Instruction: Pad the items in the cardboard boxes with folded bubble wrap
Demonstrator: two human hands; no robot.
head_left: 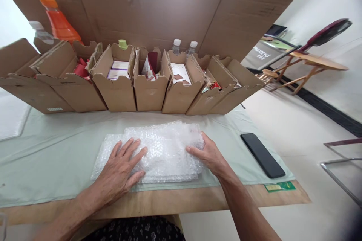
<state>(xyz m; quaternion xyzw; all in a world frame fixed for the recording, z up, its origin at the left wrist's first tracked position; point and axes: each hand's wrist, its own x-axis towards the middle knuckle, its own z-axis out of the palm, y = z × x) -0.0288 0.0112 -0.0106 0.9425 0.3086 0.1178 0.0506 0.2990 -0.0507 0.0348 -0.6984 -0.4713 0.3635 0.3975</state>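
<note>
Layered sheets of bubble wrap (161,154) lie on the pale green cloth in front of me. My left hand (123,163) rests flat on their left part, fingers spread. At the right end, my right hand (207,154) grips the edge of the bubble wrap, thumb on top; its other fingers are partly hidden behind and under the edge.
Several open cardboard boxes (149,96) stand in a row behind the bubble wrap, with packets and cartons inside. Bottles, one an orange bottle (60,22), stand behind them against a cardboard panel (158,7). A black phone (263,155) lies at the right.
</note>
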